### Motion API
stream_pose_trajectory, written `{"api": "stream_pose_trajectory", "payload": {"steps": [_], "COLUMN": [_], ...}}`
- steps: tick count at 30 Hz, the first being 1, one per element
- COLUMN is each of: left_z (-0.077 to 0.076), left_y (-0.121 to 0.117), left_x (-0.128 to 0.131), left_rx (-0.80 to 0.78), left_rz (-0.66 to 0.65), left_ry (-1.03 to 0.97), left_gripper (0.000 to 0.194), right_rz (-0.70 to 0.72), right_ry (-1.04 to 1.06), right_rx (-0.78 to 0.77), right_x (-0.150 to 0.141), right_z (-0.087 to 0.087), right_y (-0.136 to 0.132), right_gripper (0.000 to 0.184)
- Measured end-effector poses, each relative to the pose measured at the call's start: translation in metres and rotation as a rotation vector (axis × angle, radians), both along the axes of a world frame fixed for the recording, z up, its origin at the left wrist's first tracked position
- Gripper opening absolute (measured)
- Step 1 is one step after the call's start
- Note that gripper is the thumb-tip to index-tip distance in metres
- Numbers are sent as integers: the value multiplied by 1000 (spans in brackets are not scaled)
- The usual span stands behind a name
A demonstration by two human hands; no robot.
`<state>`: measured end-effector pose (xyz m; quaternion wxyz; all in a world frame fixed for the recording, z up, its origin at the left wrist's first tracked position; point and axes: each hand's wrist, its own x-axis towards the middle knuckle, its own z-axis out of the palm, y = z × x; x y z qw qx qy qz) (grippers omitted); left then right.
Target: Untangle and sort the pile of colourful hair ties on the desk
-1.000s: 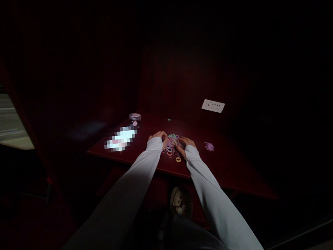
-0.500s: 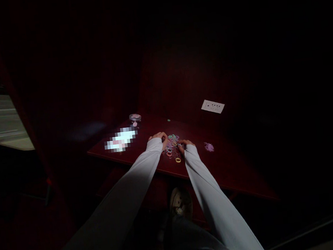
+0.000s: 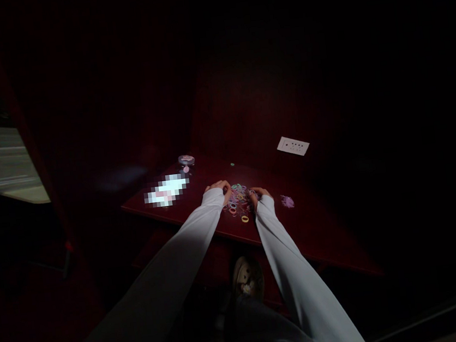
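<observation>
A loose pile of small coloured hair ties (image 3: 239, 196) lies on a dark red table. My left hand (image 3: 219, 187) rests at the pile's left edge, its fingers curled inward; whatever they hold is hidden. On the other side, my right hand (image 3: 261, 193) has thumb and fingers pinched together at the pile's right edge, with a small pale purple hair tie seemingly at the fingertips. A yellow hair tie (image 3: 245, 219) lies nearest the front edge. To the right sits a separate purple bunch of hair ties (image 3: 287, 201).
A clear round jar (image 3: 186, 163) stands at the back left, behind a bright pixelated rectangle (image 3: 167, 190). One green hair tie (image 3: 233, 164) lies alone toward the back. A white socket plate (image 3: 293, 146) is on the wall. The table (image 3: 200, 218) ends near my forearms.
My right hand has shifted slightly right, away from the middle of the pile. The left hand stays about where it was. The whole view has moved a little.
</observation>
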<state>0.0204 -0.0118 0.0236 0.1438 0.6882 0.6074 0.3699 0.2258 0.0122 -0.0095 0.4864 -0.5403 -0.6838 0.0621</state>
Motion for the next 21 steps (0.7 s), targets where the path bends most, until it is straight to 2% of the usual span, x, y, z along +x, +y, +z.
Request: {"api": "stream_pose_trajectory", "payload": {"steps": [4, 7, 12, 16, 21], "left_z": [1, 2, 2, 2, 3], "left_y": [0, 0, 0, -1, -2], "left_x": [-1, 0, 1, 1, 2], "left_rx": [-2, -5, 1, -7, -8], "left_rz": [-10, -17, -11, -15, -6], "left_ry": [12, 20, 15, 5, 6], "left_gripper": [13, 13, 13, 13, 13], "right_rz": [1, -43, -31, -2, 46], "right_ry": [-104, -259, -509, -441, -340], "right_rx": [4, -7, -102, -172, -175], "right_x": [-7, -13, -25, -25, -17], "right_z": [4, 7, 9, 6, 4], "right_y": [3, -2, -7, -1, 6], "right_gripper": [28, 30, 34, 37, 26]}}
